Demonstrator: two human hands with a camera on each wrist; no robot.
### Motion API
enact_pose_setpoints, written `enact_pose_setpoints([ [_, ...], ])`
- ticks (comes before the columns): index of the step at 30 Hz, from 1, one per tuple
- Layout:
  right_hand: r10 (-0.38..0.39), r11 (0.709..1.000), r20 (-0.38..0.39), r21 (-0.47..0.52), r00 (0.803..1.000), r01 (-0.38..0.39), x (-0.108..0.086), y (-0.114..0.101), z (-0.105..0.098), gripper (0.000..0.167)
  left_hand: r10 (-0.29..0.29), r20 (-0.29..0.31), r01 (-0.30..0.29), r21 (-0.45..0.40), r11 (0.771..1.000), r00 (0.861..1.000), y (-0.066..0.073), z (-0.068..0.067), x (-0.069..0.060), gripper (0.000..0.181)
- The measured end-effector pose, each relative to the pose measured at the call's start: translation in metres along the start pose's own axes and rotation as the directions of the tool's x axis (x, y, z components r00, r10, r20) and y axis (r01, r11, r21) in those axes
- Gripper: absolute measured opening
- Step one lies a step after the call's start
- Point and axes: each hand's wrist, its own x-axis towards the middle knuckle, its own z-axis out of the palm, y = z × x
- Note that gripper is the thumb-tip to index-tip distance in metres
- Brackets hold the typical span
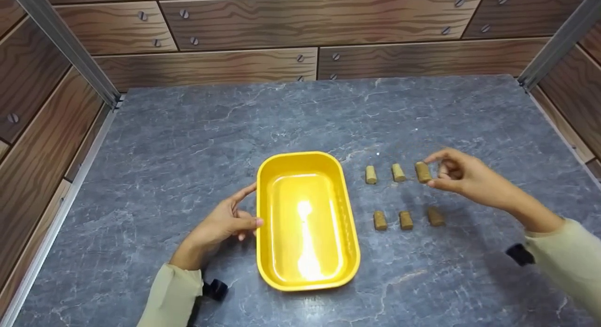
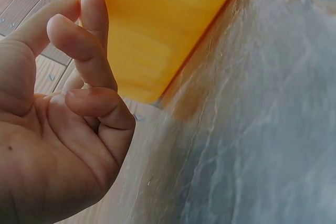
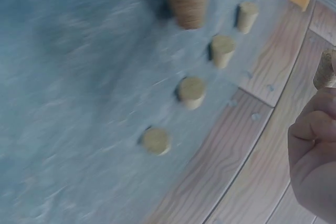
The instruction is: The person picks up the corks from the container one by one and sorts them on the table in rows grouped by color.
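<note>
A yellow tub with rounded corners sits on the table. My left hand holds its left rim, the thumb over the edge and other fingers outside; the left wrist view shows the left hand against the outer wall. Between thumb and index finger, my right hand pinches a tapered cork. That cork is partly cut off in the right wrist view, above the curled fingers of the right hand. Two pale corks stand left of it, with three browner corks in a nearer row.
The grey marbled table is bounded by wood-patterned walls at the back and sides. Metal posts rise at the back corners. In the right wrist view, more corks stand in a line on the table.
</note>
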Motion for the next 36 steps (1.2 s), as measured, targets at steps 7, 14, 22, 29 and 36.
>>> enact_pose_setpoints([
  [7, 0.051, 0.998, 0.000, -0.033, 0.999, -0.051, -0.027, 0.022, -0.009, 0.040, -0.001, -0.004, 0.001, 0.004, 1.000, 1.000, -0.001, 0.000, -0.001, 0.095],
  [14, 0.112, 0.991, -0.006, -0.069, 0.994, -0.112, -0.048, 0.043, -0.015, 0.041, 0.012, 0.010, -0.012, 0.017, 1.000, 1.000, -0.001, -0.001, -0.001, 0.094],
  [22, 0.147, 0.984, -0.003, -0.106, 0.989, -0.146, -0.063, 0.061, -0.017, 0.042, 0.016, 0.015, -0.016, 0.029, 0.999, 1.000, -0.001, -0.002, -0.001, 0.094],
  [29, 0.169, 0.981, 0.042, -0.106, 0.985, -0.164, -0.070, 0.071, -0.011, 0.043, -0.005, -0.011, 0.005, 0.014, 1.000, 1.000, 0.000, 0.000, -0.002, 0.094],
  [36, 0.223, 0.963, 0.070, -0.172, 0.972, -0.208, -0.069, 0.074, -0.008, 0.042, -0.002, -0.004, 0.002, 0.007, 1.000, 1.000, 0.000, 0.000, -0.001, 0.094],
])
